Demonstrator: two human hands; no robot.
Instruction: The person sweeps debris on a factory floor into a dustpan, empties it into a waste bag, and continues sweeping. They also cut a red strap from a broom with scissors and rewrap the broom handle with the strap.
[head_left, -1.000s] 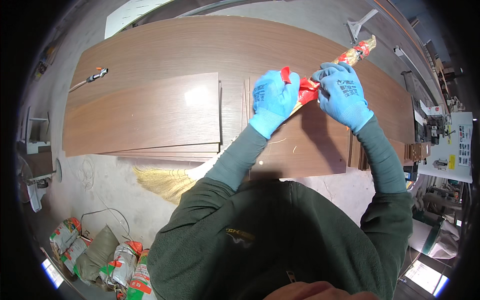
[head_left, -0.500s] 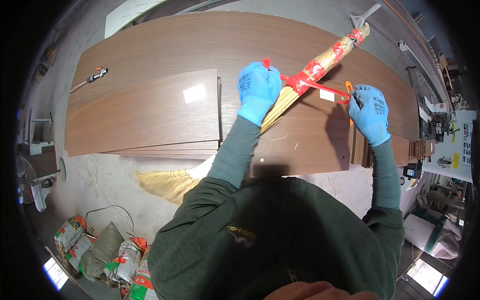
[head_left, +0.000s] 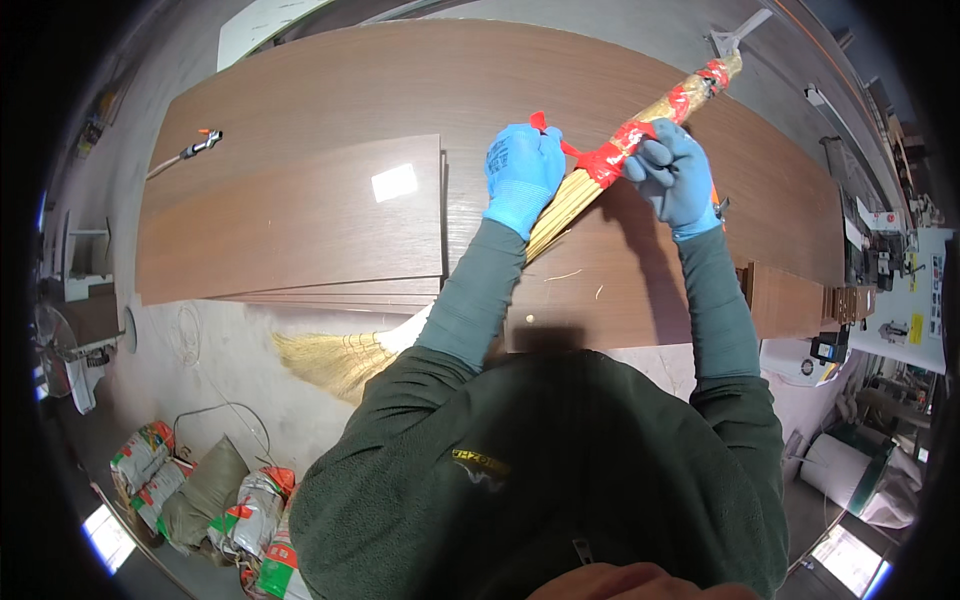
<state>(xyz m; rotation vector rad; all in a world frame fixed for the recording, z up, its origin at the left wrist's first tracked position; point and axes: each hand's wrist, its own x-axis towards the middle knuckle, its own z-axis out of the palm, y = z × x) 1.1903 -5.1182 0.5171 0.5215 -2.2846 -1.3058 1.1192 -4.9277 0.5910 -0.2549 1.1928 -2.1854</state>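
A straw broom lies slanting across the brown table. Its bundled-stalk handle [head_left: 562,217] is bound with red strip, and its bristles [head_left: 325,362] fan out past my left forearm. My left hand [head_left: 525,170], in a blue glove, is closed on a red strip [head_left: 539,121] whose end sticks up above the fist. That strip runs to the red binding [head_left: 603,163] on the handle. My right hand [head_left: 675,178], gloved too, is at the binding's right side. Its fingers are curled, apparently pinching the strip; the exact grip is partly hidden.
Stacked brown boards [head_left: 300,215] with a white label lie on the table's left. An air-hose fitting [head_left: 205,143] rests at the far left. An orange object [head_left: 716,203] shows partly behind my right wrist. Full sacks [head_left: 200,505] stand on the floor at lower left.
My right hand has moved left from beyond the handle to the binding, and the strip that was stretched out to the right is no longer taut. My left hand stays nearly in place.
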